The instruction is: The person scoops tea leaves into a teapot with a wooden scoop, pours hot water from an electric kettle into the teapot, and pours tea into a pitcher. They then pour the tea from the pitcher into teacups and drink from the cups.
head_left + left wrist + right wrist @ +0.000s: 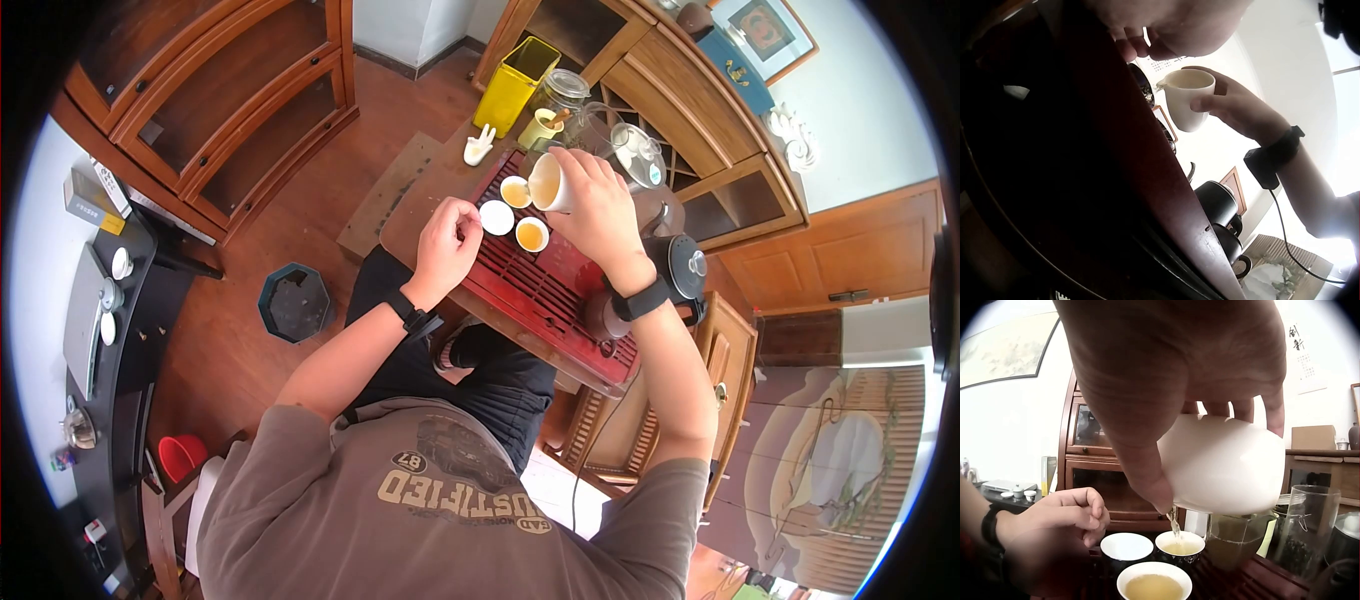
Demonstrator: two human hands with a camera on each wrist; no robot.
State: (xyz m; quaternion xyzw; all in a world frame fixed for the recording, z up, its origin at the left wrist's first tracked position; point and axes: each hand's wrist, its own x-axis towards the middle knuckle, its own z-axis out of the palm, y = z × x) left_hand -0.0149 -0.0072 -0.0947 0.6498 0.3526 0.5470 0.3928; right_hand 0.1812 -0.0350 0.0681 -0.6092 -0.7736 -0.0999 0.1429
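Observation:
My right hand (600, 210) grips a white pitcher (1225, 465), tilted so that a thin stream of tea runs from its lip into a small cup (1180, 549). Nearest me, a second cup (532, 236) holds amber tea. The third cup (1127, 547) shows a white inside with no tea visible. Beside that cup rests my left hand (447, 245), fingers loosely curled, fingertips close to its rim and holding nothing. All three cups stand on the red slatted tea tray (500, 270).
Behind the pitcher are a glass jar (567, 88), a yellow bin (517, 85) and a white hand-shaped figurine (479, 146). A brown teapot (603, 318) sits on the tray near my right forearm, with a black kettle (680, 268) beyond it. A dark octagonal bin (296, 302) stands on the floor.

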